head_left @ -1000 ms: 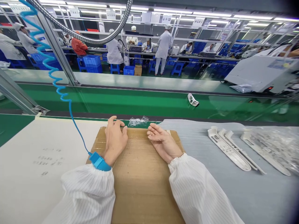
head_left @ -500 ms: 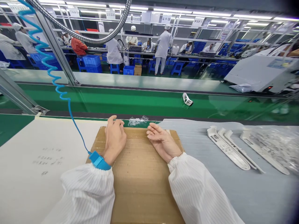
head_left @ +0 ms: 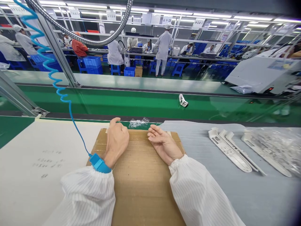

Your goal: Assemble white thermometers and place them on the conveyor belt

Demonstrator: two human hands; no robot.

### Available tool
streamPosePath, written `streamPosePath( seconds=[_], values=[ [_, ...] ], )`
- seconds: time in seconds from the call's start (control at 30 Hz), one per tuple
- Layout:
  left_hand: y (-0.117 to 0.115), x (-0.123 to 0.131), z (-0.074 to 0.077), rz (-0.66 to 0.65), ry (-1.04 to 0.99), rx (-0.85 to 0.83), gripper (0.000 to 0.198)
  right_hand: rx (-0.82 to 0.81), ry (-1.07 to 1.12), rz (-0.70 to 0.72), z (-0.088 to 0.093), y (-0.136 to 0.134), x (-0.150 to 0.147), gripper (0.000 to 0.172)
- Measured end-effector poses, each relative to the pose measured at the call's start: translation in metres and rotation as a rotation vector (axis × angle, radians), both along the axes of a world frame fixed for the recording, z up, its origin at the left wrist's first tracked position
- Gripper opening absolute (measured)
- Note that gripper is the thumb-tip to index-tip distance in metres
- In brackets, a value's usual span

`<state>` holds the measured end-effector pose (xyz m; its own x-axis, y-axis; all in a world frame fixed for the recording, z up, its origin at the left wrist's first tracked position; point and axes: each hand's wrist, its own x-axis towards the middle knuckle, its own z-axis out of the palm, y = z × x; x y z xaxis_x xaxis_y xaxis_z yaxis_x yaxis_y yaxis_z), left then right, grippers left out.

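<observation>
My left hand rests at the far left part of a flat brown cardboard sheet. Its index finger points forward while the other fingers curl under, and I see nothing in it. A blue wrist strap with a coiled blue cord is around that wrist. At the right side of the cardboard lies my right hand, palm turned inward, fingers loosely stretched and holding nothing. Small clear plastic bags lie just beyond the cardboard, between the hands but touching neither.
Several long white plastic parts and a clear bag of small pieces lie on grey foam at right. A small white-and-black part sits on the green belt. A metal hose hangs above. Co-workers are across the room.
The small part on the belt has moved left. My left hand's fingers have curled in, leaving the index finger out. The right hand has barely moved.
</observation>
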<state>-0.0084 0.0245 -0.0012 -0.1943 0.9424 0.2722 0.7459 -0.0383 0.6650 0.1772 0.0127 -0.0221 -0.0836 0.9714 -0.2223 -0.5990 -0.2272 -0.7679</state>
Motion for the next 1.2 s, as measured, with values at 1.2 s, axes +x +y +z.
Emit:
streamPosePath(
  seconds=[1.2],
  values=[
    [-0.001, -0.0068, -0.0077, -0.084, -0.016, 0.164, 0.015, -0.018, 0.004, 0.009, 0.0006, 0.0009, 0.0003, 0.049]
  ],
)
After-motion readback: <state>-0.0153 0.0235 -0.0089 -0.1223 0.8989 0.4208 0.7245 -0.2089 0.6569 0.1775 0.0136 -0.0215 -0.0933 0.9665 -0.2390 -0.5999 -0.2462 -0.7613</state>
